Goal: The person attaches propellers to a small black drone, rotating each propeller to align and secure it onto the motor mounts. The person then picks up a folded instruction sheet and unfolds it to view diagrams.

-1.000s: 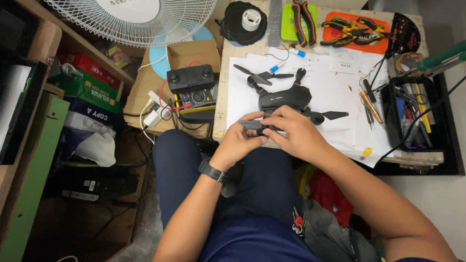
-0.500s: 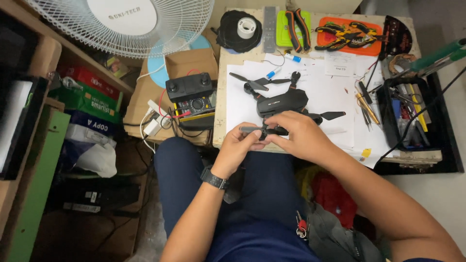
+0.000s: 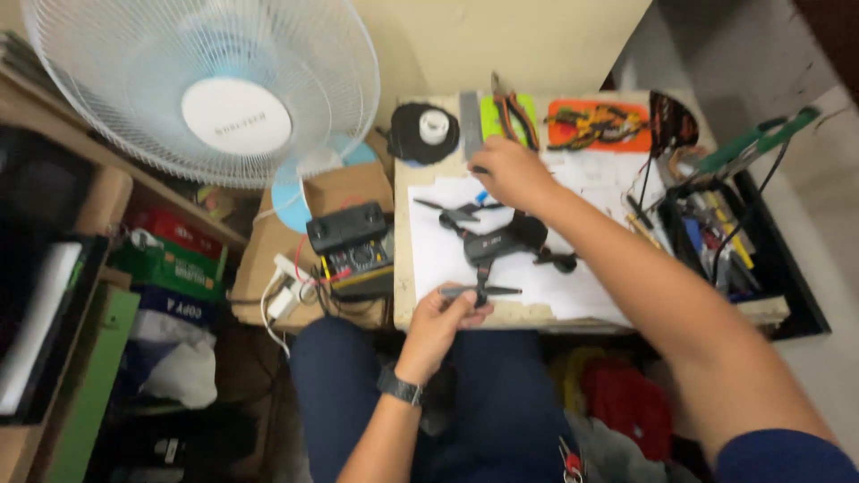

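the small black drone (image 3: 501, 243) lies on white paper on the surface (image 3: 403, 295), between the two hands, its long axis running from the near edge toward the far tools. the left hand (image 3: 438, 324) is nearer: its fingers (image 3: 459, 301) pinch the near propeller arm (image 3: 480, 291), so the body sits just beyond them. the right hand (image 3: 508, 172) is past the drone's far end, fingers curled at a small tool by the pliers (image 3: 512, 116); whether they grip it i cannot tell.
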